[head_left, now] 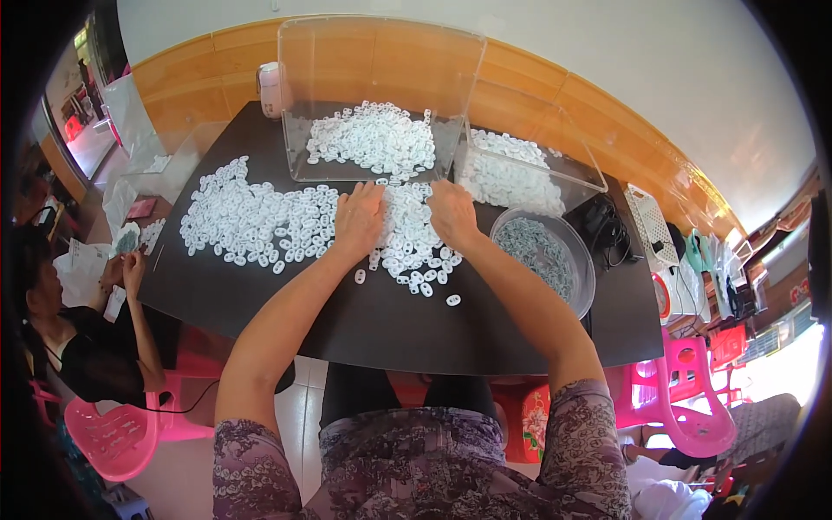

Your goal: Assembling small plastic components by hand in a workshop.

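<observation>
Both hands flank a heap of small white oval plastic pieces [406, 221], each piece with two dark holes. My left hand [360, 217] rests against the heap's left side, fingers stretched forward over the pieces. On the heap's right side, my right hand [451, 212] bends its fingers down among them; its fingertips are partly hidden. Neither hand closes round a piece. Just beyond the fingers, a clear plastic bin [468, 78] lies tipped toward me with more white pieces inside. The heap runs up to its lower edge, and a few pieces lie loose nearer to me.
A wide spread of white pieces [234, 212] covers the dark table [347, 321] at left. At right stand a second clear bin [572, 173] and a round tub [587, 286] of grey-green parts. Black cables [607, 227] lie beyond. A seated person [95, 338] handles small parts at left.
</observation>
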`<control>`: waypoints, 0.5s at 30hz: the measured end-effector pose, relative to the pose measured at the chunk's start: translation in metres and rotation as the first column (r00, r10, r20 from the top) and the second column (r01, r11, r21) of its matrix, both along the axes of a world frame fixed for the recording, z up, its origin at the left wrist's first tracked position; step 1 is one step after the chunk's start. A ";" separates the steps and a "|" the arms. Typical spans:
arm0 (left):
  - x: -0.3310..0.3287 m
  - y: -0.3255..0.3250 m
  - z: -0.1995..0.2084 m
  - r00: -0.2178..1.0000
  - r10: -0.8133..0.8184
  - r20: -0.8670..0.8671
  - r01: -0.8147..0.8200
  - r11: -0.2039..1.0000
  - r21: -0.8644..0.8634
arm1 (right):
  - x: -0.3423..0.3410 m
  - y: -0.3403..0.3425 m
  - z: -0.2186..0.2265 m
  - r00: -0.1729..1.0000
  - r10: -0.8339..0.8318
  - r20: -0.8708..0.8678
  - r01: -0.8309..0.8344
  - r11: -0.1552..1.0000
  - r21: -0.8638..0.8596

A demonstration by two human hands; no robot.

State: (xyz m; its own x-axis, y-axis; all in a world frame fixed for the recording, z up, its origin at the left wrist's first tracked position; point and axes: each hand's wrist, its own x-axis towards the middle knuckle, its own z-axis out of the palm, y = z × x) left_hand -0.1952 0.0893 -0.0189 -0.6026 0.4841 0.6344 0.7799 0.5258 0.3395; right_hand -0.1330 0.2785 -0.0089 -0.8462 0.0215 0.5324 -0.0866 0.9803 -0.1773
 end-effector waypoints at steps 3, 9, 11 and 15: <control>-0.008 0.010 0.003 0.999 -0.012 0.050 0.016 0.997 -0.080 | -0.011 0.007 -0.007 0.990 -0.066 0.121 0.051 0.991 0.120; -0.022 0.008 -0.001 0.998 -0.009 0.064 0.017 0.992 -0.127 | -0.009 -0.005 0.004 0.984 -0.037 0.172 0.045 0.998 -0.044; -0.023 0.014 0.003 0.999 -0.023 0.046 0.029 0.988 -0.151 | -0.008 -0.004 0.003 0.990 -0.016 0.141 0.028 0.996 -0.084; -0.031 0.030 0.007 0.988 -0.143 0.051 0.148 0.982 -0.120 | -0.014 0.001 0.002 0.997 0.036 0.067 -0.023 0.980 -0.196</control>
State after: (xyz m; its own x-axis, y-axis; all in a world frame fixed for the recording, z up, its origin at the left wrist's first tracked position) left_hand -0.2266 0.1189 -0.0116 -0.5448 0.6413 0.5403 0.8376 0.4474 0.3135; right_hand -0.1473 0.2795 -0.0066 -0.8830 0.0936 0.4600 -0.0956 0.9235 -0.3716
